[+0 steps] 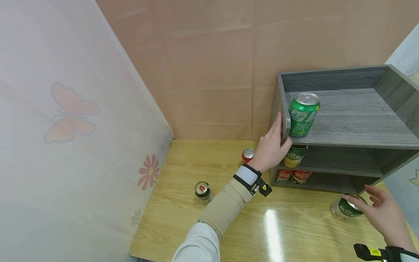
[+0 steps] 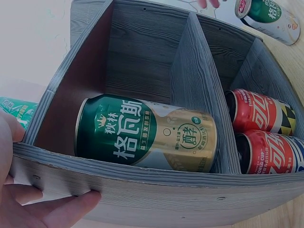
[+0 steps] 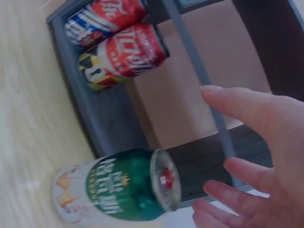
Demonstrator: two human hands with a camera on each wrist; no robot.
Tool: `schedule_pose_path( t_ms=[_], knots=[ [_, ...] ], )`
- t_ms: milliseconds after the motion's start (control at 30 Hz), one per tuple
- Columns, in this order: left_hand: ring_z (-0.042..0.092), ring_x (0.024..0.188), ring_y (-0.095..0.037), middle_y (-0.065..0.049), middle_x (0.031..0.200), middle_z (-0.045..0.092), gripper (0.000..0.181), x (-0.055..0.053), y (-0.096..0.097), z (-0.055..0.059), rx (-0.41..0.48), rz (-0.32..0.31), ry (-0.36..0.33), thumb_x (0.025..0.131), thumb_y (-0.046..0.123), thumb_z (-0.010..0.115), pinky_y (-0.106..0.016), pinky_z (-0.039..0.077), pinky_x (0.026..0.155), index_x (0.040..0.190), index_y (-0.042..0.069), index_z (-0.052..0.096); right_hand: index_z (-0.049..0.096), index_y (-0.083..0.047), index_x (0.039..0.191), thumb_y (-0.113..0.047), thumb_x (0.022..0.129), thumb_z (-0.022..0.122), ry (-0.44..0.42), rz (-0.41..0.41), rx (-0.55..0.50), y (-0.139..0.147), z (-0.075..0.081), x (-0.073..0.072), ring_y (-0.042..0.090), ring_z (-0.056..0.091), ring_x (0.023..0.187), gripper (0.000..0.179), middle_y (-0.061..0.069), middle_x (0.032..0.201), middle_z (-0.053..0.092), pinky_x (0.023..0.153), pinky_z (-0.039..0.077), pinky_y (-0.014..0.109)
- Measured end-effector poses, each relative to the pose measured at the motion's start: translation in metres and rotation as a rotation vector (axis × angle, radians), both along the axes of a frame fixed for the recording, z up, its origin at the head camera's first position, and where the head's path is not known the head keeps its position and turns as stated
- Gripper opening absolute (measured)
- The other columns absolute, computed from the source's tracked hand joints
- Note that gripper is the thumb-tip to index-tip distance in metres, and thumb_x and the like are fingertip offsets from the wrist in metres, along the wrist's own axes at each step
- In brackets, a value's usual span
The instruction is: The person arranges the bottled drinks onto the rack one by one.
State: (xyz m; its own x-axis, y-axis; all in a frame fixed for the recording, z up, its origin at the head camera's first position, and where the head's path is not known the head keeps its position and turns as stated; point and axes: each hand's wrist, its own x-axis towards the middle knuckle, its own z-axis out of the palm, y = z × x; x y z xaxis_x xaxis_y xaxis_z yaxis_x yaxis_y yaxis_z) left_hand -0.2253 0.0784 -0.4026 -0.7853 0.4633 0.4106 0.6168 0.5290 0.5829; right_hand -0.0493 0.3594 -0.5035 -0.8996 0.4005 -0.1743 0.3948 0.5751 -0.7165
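My left hand (image 1: 270, 149) grips the left side panel of a grey wooden shelf (image 1: 347, 116), thumb at its front edge and fingers along the outside. A green soda can (image 1: 302, 120) stands on the top level beside that panel. The middle level holds a green-and-gold can (image 2: 147, 135). Two red cola cans (image 2: 263, 111) stand side by side on the bottom level. At the shelf's front right corner, my right hand (image 1: 384, 211) hovers with fingers spread by a green-and-white can (image 3: 118, 187), which stands upright on the table; the right wrist view shows a gap between them.
On the wooden table (image 1: 176, 167), left of the shelf, stand a red can (image 1: 247, 155), partly behind my left hand, and another green-and-white can (image 1: 203, 192) nearer the front. A brown cloth wall (image 1: 209, 72) rises behind; a pale printed sheet (image 1: 108, 163) borders the left.
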Motion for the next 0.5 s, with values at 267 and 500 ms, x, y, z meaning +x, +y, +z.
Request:
schedule_pose_path(
  t_ms=[267,500],
  knots=[
    [0.065,0.08,-0.014,-0.001,0.167,0.018,0.081,0.002,0.0,0.001,0.001,0.003,-0.002,0.103,0.025,0.051,-0.017,0.046,0.053,0.164,0.012,0.0,-0.003,0.014,0.155,-0.054,0.095,0.064,-0.167,-0.093,-0.093,0.005,-0.023,-0.001,0.064,0.013,0.139,0.112,0.04,0.159,-0.002,0.098,0.031,0.074],
    [0.061,0.068,-0.012,-0.001,0.167,0.018,0.081,0.003,0.0,0.0,0.015,0.0,-0.009,0.103,0.024,0.051,-0.017,0.042,0.047,0.164,0.014,-0.001,-0.003,0.016,0.154,-0.057,0.094,0.065,-0.239,-0.099,-0.118,0.011,-0.044,-0.002,0.065,0.021,0.134,0.116,0.044,0.156,0.002,0.099,0.034,0.072]
  ],
)
